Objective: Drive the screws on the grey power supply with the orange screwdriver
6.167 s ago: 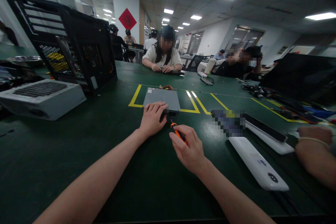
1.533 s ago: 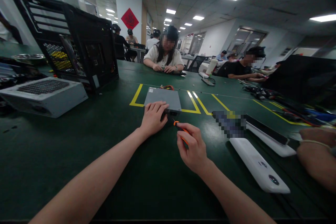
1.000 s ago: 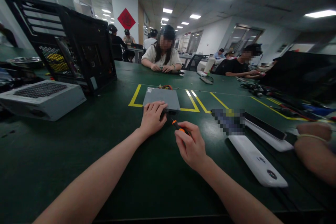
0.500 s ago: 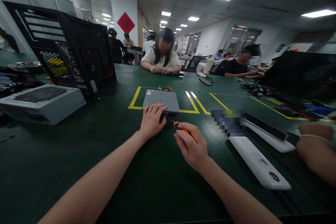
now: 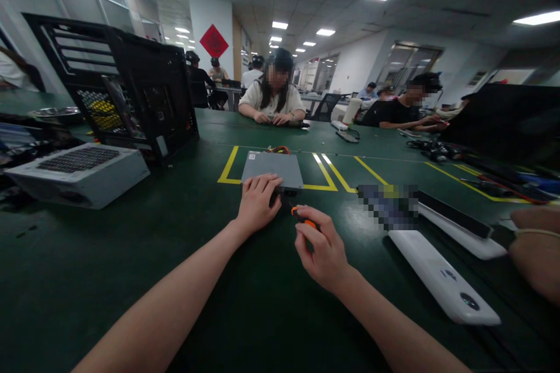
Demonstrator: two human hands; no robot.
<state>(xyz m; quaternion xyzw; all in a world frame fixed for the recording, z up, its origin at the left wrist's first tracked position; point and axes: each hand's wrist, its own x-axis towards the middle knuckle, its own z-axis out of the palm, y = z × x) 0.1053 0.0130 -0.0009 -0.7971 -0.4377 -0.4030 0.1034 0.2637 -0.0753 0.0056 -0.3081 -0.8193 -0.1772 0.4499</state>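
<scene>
A flat grey computer power supply [image 5: 280, 166] lies on the green table inside a yellow tape outline, coloured cables bunched behind it. My left hand [image 5: 260, 201] grips its near edge, the fingers laid over the top and the thumb down by the front face. Held in the closed fingers of my right hand [image 5: 322, 247] is a small orange and black screwdriver [image 5: 308, 222]. Its thin tip points toward the front of the power supply, with a small gap between them. My fingers cover part of the handle.
A black computer case [image 5: 144, 93] stands at the left, a second, larger power supply [image 5: 83, 172] before it. To the right lie two white, elongated devices [image 5: 441, 274], and another person's forearm [image 5: 536, 250] enters there. A person [image 5: 273, 93] sits across the table [image 5: 210, 315].
The whole view has shifted slightly, so things appear a little farther right. My left hand stays on the power supply, and the screwdriver stays in my right hand near its front.
</scene>
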